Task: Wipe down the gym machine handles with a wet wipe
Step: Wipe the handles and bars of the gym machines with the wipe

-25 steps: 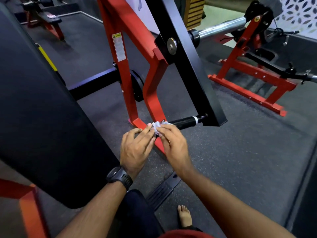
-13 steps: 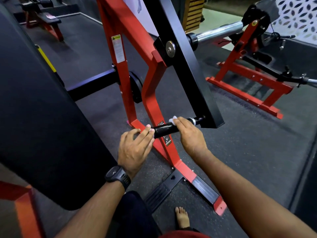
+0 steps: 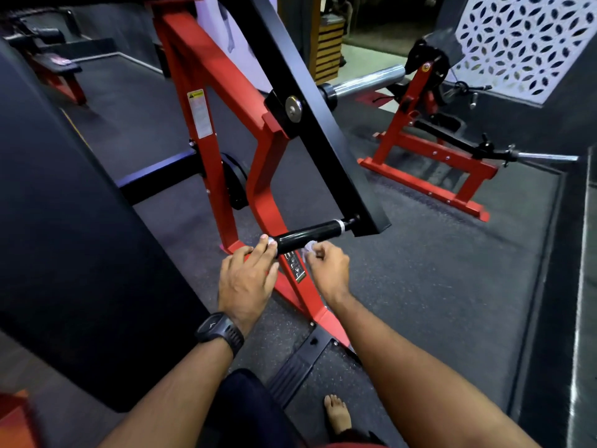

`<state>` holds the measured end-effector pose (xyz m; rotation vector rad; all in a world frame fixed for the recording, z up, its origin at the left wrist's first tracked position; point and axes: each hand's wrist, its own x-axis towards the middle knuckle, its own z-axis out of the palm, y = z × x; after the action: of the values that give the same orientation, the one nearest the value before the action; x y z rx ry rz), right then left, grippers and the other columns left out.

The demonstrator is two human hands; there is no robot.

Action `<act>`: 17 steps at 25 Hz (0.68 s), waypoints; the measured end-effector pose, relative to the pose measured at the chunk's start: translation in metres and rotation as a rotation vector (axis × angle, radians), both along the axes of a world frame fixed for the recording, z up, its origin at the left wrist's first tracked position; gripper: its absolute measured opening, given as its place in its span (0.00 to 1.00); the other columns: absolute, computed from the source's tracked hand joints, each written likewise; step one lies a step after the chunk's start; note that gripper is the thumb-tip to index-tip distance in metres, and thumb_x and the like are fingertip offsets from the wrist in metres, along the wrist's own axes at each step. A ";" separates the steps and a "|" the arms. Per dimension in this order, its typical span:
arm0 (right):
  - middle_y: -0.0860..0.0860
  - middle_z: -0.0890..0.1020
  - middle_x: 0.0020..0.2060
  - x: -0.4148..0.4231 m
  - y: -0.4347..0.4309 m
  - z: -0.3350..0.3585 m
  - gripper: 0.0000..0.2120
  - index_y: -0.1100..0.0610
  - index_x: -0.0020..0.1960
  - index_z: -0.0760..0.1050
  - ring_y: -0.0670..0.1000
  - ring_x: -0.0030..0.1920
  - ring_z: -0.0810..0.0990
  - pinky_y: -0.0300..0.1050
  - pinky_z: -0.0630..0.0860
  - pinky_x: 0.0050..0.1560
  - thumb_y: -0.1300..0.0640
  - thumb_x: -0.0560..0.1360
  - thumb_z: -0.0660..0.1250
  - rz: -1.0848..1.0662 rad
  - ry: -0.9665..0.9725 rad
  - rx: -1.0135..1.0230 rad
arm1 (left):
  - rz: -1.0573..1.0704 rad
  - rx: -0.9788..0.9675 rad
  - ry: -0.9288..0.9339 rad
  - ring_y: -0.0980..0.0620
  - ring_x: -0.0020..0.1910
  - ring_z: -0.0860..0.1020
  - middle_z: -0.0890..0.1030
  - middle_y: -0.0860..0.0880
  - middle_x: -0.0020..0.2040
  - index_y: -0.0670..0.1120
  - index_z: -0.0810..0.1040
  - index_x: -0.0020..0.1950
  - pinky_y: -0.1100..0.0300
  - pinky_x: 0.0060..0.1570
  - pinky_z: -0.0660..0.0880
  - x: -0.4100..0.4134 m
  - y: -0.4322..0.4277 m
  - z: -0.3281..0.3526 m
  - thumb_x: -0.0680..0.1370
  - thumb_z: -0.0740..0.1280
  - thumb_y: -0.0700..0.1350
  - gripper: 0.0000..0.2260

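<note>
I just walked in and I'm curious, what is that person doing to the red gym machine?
A person is cleaning the black handle of the red machine. The left hand touches the handle's near end with straight fingers. The right hand pinches a scrunched white wet wipe just under the handle, close to that same end. The rest of the handle is uncovered and looks shiny.

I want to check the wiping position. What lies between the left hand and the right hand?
In the head view, the near end of the black handle lies between the left hand and the right hand, which pinches the wet wipe.
</note>
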<state>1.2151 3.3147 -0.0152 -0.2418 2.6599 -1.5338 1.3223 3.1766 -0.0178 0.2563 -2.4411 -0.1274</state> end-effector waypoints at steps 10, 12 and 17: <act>0.49 0.84 0.35 -0.028 0.086 0.016 0.04 0.54 0.47 0.80 0.43 0.38 0.84 0.48 0.79 0.45 0.55 0.77 0.68 -0.058 -0.008 -0.254 | -0.136 0.076 0.103 0.47 0.51 0.78 0.84 0.54 0.54 0.49 0.84 0.55 0.50 0.53 0.72 -0.020 0.052 0.024 0.76 0.67 0.48 0.10; 0.57 0.84 0.39 -0.046 0.116 0.016 0.07 0.56 0.46 0.80 0.45 0.40 0.86 0.51 0.80 0.49 0.52 0.78 0.68 -0.058 -0.018 -0.273 | -0.190 0.078 0.094 0.47 0.50 0.79 0.84 0.54 0.51 0.49 0.84 0.54 0.49 0.52 0.72 -0.045 0.078 0.029 0.76 0.67 0.48 0.10; 0.56 0.81 0.36 -0.101 0.209 0.024 0.17 0.62 0.42 0.77 0.42 0.37 0.85 0.45 0.77 0.45 0.49 0.79 0.68 -0.104 0.001 -0.248 | -0.308 0.034 0.073 0.47 0.49 0.78 0.84 0.54 0.49 0.49 0.83 0.53 0.49 0.50 0.72 -0.119 0.158 0.028 0.76 0.63 0.50 0.12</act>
<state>1.1142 3.5237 0.0086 -0.1167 2.5165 -1.8960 1.2029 3.3343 0.0098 -0.1099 -2.3920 -0.3071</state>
